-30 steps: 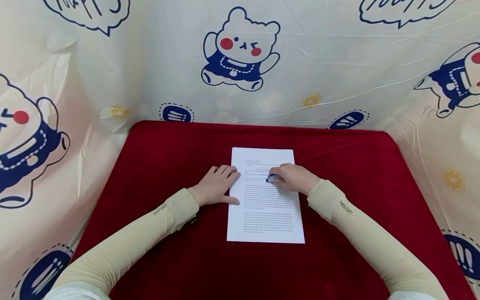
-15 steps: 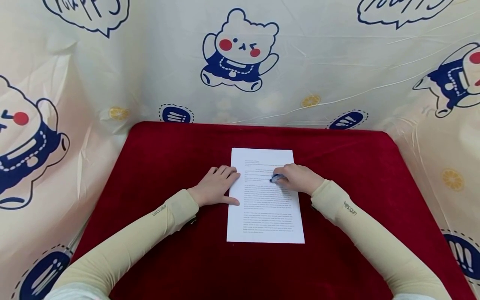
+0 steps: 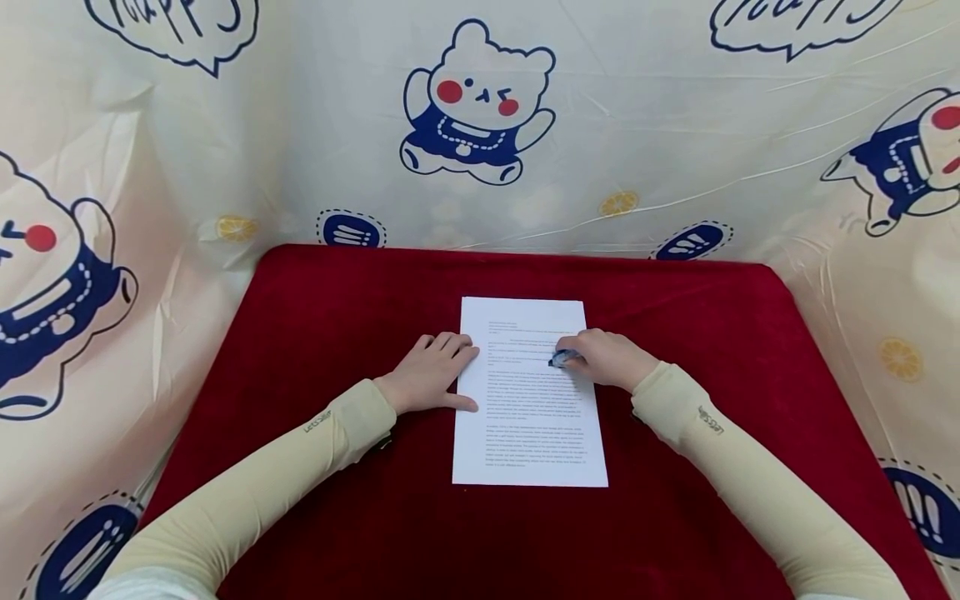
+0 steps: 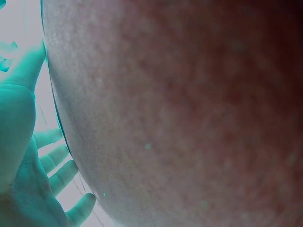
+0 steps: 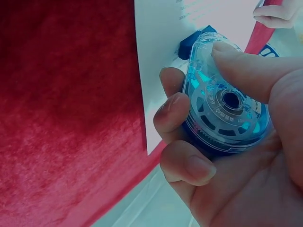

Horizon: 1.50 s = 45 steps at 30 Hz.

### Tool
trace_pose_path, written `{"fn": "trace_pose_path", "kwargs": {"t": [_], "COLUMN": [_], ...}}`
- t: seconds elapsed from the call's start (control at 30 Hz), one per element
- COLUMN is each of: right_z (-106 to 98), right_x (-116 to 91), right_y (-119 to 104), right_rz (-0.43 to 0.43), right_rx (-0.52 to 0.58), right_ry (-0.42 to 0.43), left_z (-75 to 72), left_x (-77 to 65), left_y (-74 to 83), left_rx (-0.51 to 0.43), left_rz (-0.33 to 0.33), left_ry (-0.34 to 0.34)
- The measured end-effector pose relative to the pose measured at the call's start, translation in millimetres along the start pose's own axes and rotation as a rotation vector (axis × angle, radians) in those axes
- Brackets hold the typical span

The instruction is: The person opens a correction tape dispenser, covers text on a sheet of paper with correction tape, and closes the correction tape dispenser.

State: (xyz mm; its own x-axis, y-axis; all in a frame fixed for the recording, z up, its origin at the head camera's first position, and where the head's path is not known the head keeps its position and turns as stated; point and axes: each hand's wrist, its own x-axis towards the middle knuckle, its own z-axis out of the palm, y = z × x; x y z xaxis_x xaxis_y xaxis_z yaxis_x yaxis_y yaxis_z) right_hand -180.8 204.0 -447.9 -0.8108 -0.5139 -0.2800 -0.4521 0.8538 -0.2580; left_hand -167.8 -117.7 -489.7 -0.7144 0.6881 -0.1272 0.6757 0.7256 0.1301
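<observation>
A printed sheet of paper lies on the red cloth in the head view. My left hand rests on its left edge, fingers spread and thumb out; in the left wrist view that hand appears tinted green at the left. A clear and blue correction tape dispenser is in my right hand, over the upper right part of the text. From the right wrist view, my thumb presses one side of the correction tape dispenser and curled fingers wrap the other. Its blue tip points toward the page.
The red cloth covers the whole table around the paper. Behind and beside it hangs a pale curtain printed with cartoon bears. A large blurred surface fills most of the left wrist view.
My right hand has slid a short way to the right across the page with the correction tape dispenser. My left hand keeps its place on the paper.
</observation>
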Motion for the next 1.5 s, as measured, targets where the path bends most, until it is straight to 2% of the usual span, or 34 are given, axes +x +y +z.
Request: {"fn": "trace_pose_path", "kwargs": {"t": [0.57,1.03,1.2,1.5], "right_z": [-5.1,-6.6,-5.7,-4.9], "right_x": [-11.0,-17.7,-18.5,-19.2], "right_y": [14.2,29.1,30.8,33.8], "right_rz": [0.043,0.044,0.043,0.019], "right_rx": [0.026,0.031,0.027,0.128], "right_ry": [-0.008,0.000,0.005,-0.042], "left_z": [2.9,3.0,4.4,2.7], "left_x": [3.7,5.7,5.6,1.2], "left_y": [-2.8,-3.2,-3.7,-1.4], "left_rx": [-0.002,-0.006,0.001,-0.002], "left_rz": [0.010,-0.013,-0.011,-0.003], "left_ry": [0.027,-0.017,-0.010,-0.008]}}
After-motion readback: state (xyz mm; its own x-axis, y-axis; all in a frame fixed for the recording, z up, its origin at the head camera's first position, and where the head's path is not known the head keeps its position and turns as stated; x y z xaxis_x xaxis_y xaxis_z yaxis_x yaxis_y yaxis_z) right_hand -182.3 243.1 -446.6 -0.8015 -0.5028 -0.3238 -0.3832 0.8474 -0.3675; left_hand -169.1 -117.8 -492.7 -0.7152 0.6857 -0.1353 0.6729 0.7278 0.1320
